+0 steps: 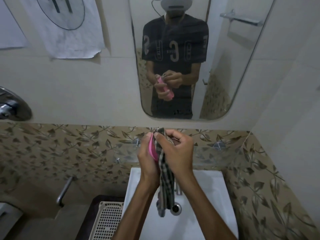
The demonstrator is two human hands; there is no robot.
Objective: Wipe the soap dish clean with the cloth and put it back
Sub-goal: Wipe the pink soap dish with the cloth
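My left hand [147, 163] holds a pink soap dish [152, 149] on edge above the white sink [136, 184]. My right hand [174, 151] grips a dark checked cloth [165, 181] and presses its upper part against the dish. The rest of the cloth hangs down between my wrists toward the sink drain [176, 207]. Most of the dish is hidden behind my fingers and the cloth.
A glass shelf [216, 156] on metal mounts runs along the leaf-patterned tiles behind my hands. A mirror [216, 75] above it reflects me. A perforated plastic basket [107, 220] stands left of the sink, with a metal handle [65, 189] on the wall beyond it.
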